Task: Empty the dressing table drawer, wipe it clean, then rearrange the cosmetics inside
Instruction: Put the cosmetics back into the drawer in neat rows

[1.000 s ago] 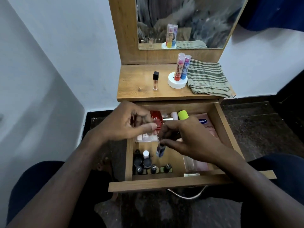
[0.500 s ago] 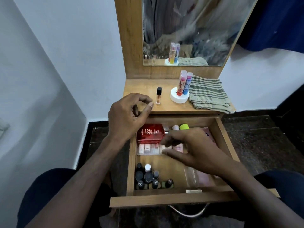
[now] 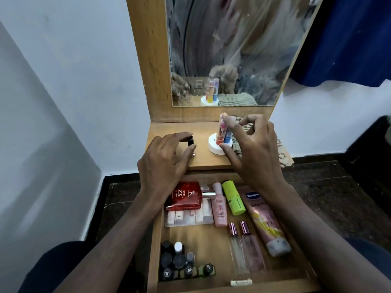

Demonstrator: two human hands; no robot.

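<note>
Both hands reach over the open drawer point(image 3: 154, 240) to the tabletop point(image 3: 203, 159). The left hand point(image 3: 165, 159) is palm down, its thumb and forefinger curled round the black cap of a small vial point(image 3: 191, 144) that stands upright on the wood; the vial's lower part is mostly hidden behind the thumb. The right hand point(image 3: 251, 144) is held higher, forefinger and thumb closing on two tall tubes point(image 3: 223, 132) that stand in a white round base point(image 3: 218, 145); the forefinger touches the top of the tubes and the thumb lies at the base's front edge, while the other fingers are loosely curled above a striped cloth point(image 3: 281, 151), which the hand largely covers. The mirror point(image 3: 224, 49) behind is smeared and shows both hands and the tubes dimly. In the drawer lie a red box point(image 3: 185, 195), a clear case point(image 3: 188, 216) partly under it, a pink bottle point(image 3: 220, 206), a green tube point(image 3: 233, 197), a Vaseline tube point(image 3: 264, 218), two clear spray bottles point(image 3: 243, 248) and, in the near left corner, a cluster of small dark bottles point(image 3: 182, 263). Half a second ago the right hand lay low in the drawer over the pink things and the left hovered at the table's edge, pinching nothing; both have since risen to the tabletop, and the drawer's contents now show unobstructed.
</note>
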